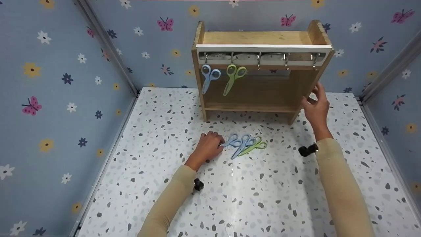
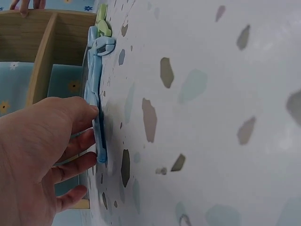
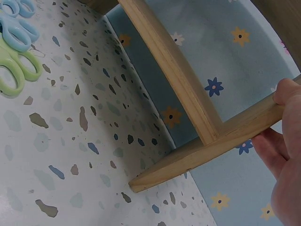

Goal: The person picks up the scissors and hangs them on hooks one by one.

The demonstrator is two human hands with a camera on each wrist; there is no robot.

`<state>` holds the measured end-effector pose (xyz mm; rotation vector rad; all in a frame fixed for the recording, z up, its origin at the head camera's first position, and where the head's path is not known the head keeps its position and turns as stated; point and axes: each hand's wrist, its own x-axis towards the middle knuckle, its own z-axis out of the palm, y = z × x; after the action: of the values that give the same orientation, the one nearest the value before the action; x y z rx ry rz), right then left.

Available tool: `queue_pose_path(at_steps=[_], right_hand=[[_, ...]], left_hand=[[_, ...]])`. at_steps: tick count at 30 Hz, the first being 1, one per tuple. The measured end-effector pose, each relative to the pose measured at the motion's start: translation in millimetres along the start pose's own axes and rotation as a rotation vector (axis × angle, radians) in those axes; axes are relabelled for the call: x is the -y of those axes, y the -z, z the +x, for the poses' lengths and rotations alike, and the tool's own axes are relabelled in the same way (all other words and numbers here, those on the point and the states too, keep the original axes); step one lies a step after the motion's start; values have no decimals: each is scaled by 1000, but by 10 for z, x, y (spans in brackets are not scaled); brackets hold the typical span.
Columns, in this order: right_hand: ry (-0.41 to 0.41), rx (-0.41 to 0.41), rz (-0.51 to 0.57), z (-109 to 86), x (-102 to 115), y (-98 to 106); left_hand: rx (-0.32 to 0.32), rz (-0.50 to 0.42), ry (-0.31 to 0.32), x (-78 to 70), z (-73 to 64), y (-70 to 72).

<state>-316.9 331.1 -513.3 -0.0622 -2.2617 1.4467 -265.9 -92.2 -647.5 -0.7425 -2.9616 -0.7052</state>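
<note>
On the speckled table lie two light-blue pairs of scissors (image 1: 244,144) and a green pair (image 1: 260,144), bunched together. My left hand (image 1: 209,146) pinches the blades of the leftmost blue scissors (image 2: 96,84), thumb on the near side and fingertips close to the tip. A wooden shelf (image 1: 251,108) stands behind them, with a row of metal hooks (image 1: 259,61) along its white front strip. One blue pair of scissors (image 1: 206,79) and one green pair (image 1: 232,80) hang from the two left hooks. My right hand (image 1: 317,105) grips the shelf's right side panel (image 3: 244,117).
Flower-and-butterfly panels (image 1: 62,98) enclose the table on the left, back and right. The shelf stands near the back panel. Dark wrist mounts (image 1: 308,150) stick out from both sleeves.
</note>
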Motion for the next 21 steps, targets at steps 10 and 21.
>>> queue_pose_path(at_steps=[10, 21], right_hand=[[-6, 0, 1, -1, 7, 9], [-35, 7, -8, 25, -23, -8]], left_hand=[[11, 59, 3, -72, -6, 52], [61, 38, 32, -219, -50, 237]])
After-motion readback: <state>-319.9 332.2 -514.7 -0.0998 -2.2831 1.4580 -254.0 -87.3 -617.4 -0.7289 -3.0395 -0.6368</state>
